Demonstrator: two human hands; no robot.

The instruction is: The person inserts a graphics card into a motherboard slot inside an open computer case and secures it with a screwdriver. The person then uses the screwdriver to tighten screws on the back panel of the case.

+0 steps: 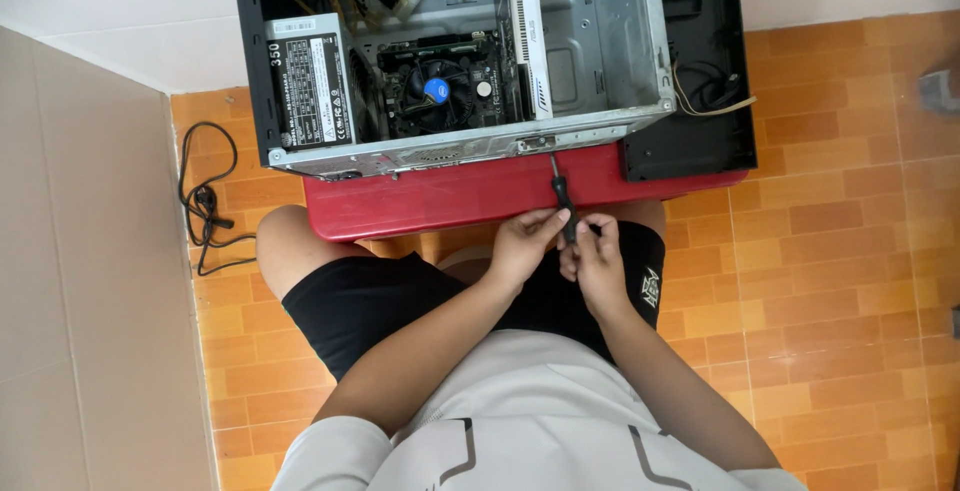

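Screwdriver [562, 199] between hands, computer case [610, 41] ahead

Bright, even daylight, soft pale glare on the metal frame of the open computer case [470, 146], its interior dim and shadowed, faint soft shadow under the red worktop [440, 201] below the case, sharp focus throughout, slight wide-angle bending beyond the case at the edges

Head camera looks straight down, close above the lap and open computer case [460, 51].
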